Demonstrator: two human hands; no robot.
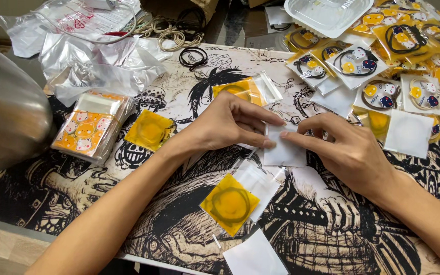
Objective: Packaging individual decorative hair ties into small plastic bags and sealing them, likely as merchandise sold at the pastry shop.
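White square packet [284, 150] pinched by left hand [230, 124] and right hand [343, 147], yellow packet [229, 203] nearby

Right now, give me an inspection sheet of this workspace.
Surface: desk mat with black line drawings.
Job's things: small white packet, flat on the mat, pinched at its top edge.
Clutter: yellow packets near the wrists; stack of packets; pile of finished packets; empty clear bags; white tray.
Fingers: left hand and right hand both on the white packet.
Cables: nothing seen; loose hair ties.
Surroundings: steel pot at left.
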